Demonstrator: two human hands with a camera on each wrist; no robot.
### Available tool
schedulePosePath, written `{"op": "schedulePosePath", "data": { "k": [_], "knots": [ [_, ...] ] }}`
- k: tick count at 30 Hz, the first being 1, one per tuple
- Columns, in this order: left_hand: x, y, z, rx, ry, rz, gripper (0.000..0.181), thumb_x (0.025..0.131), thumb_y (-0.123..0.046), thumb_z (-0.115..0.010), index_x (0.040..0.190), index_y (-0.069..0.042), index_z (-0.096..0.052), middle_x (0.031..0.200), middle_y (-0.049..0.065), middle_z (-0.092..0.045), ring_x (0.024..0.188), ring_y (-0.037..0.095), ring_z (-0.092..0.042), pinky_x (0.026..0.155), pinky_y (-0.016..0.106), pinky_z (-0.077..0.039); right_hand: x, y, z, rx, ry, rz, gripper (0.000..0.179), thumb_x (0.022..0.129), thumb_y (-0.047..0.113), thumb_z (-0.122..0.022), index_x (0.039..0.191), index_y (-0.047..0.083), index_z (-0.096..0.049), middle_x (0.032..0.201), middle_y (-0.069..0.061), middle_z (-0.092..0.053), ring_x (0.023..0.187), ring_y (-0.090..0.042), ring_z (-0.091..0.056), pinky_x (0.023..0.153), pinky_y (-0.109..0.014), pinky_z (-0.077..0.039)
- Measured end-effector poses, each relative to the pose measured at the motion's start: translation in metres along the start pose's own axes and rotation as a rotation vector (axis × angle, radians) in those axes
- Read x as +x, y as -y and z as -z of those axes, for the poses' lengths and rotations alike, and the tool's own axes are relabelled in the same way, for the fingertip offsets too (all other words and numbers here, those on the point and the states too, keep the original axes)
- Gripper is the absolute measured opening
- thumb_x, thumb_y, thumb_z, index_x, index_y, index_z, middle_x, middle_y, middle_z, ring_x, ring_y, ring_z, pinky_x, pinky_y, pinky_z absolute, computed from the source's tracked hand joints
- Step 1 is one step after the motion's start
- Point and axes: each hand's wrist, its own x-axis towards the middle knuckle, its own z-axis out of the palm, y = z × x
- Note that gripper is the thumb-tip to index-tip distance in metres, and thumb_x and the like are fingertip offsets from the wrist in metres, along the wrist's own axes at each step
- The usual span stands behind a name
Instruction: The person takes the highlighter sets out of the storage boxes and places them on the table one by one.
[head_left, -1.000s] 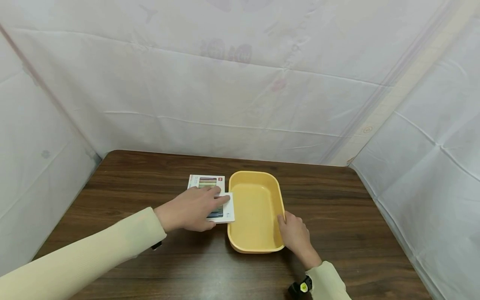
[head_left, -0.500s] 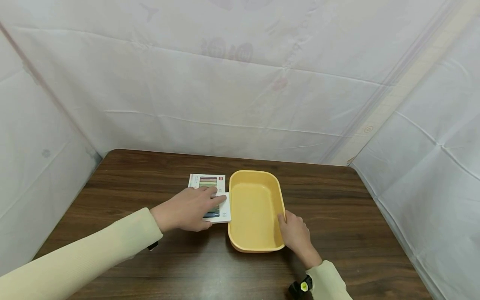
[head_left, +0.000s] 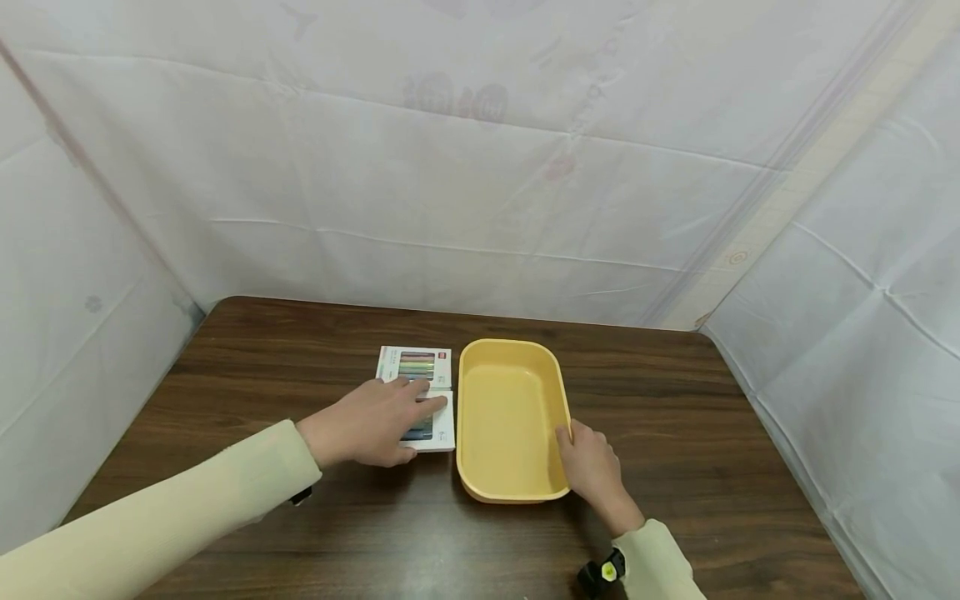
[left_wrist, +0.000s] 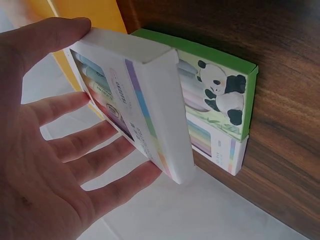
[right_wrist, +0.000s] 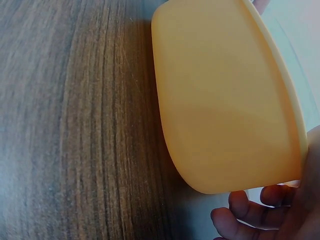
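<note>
My left hand [head_left: 367, 422] grips a white windowed box of pastel pens [head_left: 444, 423] by its opposite edges. The thumb lies along one edge and spread fingers along the other. In the left wrist view, this box stands apart from a green panda box [left_wrist: 220, 90], which the head view does not show. Just beyond lies a second white pen box [head_left: 388, 362]. To the right of the boxes sits a yellow plastic tray [head_left: 513, 425]. My right hand [head_left: 594, 471] holds the tray's right rim, thumb over the edge and fingers outside.
Dark wood tabletop [head_left: 675, 442] surrounds the tray and boxes. Pale printed cloth [head_left: 480, 183] hangs behind the table and along both sides. A black strap with a small device [head_left: 602, 575] is on the right wrist.
My left hand has drawn the held pen box leftward, off the tray's left rim and slightly toward me. The right hand and the tray stay in place.
</note>
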Motion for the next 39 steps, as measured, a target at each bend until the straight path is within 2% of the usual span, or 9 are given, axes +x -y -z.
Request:
{"op": "schedulePosePath", "data": {
  "k": [5,9,22,30,39],
  "knots": [
    [-0.002,0.0,-0.006,0.014,-0.015,-0.022,0.059,0.079,-0.038,-0.073,0.131,-0.017,-0.055,0.117,0.01,-0.058,0.092,0.024,-0.06,0.068,0.041,-0.052,0.0,0.0,0.0,-0.003,0.0,0.0,0.035,0.102,0.029,-0.039,0.075,0.011,-0.051,0.061,-0.003,-0.051,0.051,-0.015,-0.049,0.046,-0.03,-0.035],
    [-0.003,-0.002,-0.009,0.015,-0.021,-0.026,0.06,0.078,-0.038,-0.074,0.131,-0.017,-0.056,0.117,0.01,-0.058,0.092,0.024,-0.061,0.07,0.041,-0.052,-0.001,0.0,0.0,-0.004,-0.001,0.002,0.035,0.102,0.029,-0.039,0.075,0.011,-0.051,0.061,-0.003,-0.05,0.051,-0.015,-0.049,0.046,-0.03,-0.035],
    [-0.007,-0.008,-0.02,-0.023,0.046,-0.003,0.064,0.078,-0.043,-0.074,0.135,-0.02,-0.054,0.126,0.009,-0.056,0.104,0.023,-0.06,0.069,0.04,-0.052,-0.001,-0.002,0.0,-0.002,0.002,-0.001,0.034,0.102,0.029,-0.039,0.077,0.011,-0.053,0.061,-0.003,-0.051,0.051,-0.015,-0.049,0.046,-0.03,-0.035],
    [-0.009,-0.01,-0.025,-0.036,0.057,-0.01,0.065,0.078,-0.042,-0.075,0.135,-0.02,-0.054,0.126,0.009,-0.055,0.105,0.024,-0.06,0.076,0.042,-0.053,-0.001,-0.002,0.0,0.001,-0.003,-0.001,0.034,0.102,0.029,-0.039,0.075,0.011,-0.05,0.061,-0.003,-0.05,0.051,-0.015,-0.049,0.046,-0.03,-0.035],
    [-0.011,-0.013,-0.03,-0.047,0.064,-0.012,0.064,0.077,-0.042,-0.074,0.134,-0.021,-0.055,0.125,0.008,-0.057,0.1,0.023,-0.061,0.071,0.041,-0.052,-0.002,-0.003,-0.001,-0.01,0.0,0.001,0.035,0.102,0.03,-0.039,0.074,0.011,-0.048,0.061,-0.003,-0.049,0.051,-0.015,-0.049,0.046,-0.031,-0.034]
  ]
}}
